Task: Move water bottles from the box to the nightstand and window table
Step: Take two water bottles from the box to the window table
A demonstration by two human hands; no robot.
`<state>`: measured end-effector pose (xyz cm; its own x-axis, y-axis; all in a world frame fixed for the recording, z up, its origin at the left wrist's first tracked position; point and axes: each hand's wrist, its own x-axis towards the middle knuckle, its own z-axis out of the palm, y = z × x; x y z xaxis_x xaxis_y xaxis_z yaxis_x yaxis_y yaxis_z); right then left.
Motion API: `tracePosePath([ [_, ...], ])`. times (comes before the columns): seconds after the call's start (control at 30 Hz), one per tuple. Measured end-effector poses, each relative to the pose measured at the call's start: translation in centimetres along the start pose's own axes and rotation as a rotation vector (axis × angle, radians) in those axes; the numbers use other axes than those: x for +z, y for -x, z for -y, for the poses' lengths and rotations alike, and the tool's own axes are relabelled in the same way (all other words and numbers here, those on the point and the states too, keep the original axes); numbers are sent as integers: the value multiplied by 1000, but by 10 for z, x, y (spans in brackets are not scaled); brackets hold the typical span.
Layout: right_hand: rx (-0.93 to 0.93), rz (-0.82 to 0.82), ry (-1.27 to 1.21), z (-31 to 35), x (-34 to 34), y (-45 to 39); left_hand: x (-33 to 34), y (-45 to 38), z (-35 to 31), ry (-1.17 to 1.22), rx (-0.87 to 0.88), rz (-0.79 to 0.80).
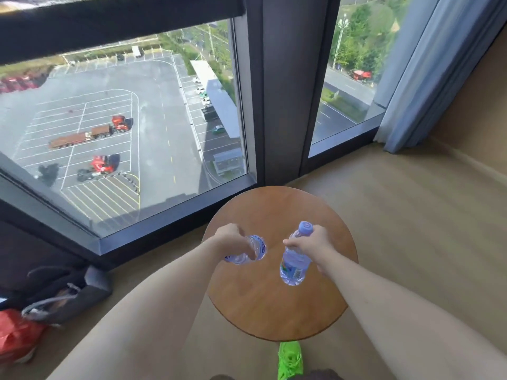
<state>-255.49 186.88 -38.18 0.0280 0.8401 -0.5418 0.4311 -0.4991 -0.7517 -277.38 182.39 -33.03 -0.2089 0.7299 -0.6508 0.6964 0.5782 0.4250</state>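
Round wooden desk by the window. Left hand grips one bottle, tilted; right hand grips another bottle by the neck. Both hang over the desk. Placing step; next likely calls for lowering and standing each upright beneath its hand.

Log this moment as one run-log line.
left hand: grips water bottle | right hand: grips second water bottle | both over round wooden table | neither set down
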Motion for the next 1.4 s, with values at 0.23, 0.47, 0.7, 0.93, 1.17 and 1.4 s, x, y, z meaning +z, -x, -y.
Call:
tracePosePath([
  [0.23,108,-82,216,15,4,-69,3,-67,-23,-358,70,-92],
  [0.47,196,-47,346,29,39,-114,5,-136,0,-511,259,-88],
  [0.7,155,-75,436,49,74,-144,-14,-183,13,-375,362,-80],
  [0.93,104,-79,293,72,97,-178,-24,-219,27,-302,415,-137],
  [1.17,68,-30,297,74,116,-186,-19,-233,29,-319,502,-128],
  [1.4,79,41,259,79,129,-180,-17,-236,34,-297,529,-151],
])
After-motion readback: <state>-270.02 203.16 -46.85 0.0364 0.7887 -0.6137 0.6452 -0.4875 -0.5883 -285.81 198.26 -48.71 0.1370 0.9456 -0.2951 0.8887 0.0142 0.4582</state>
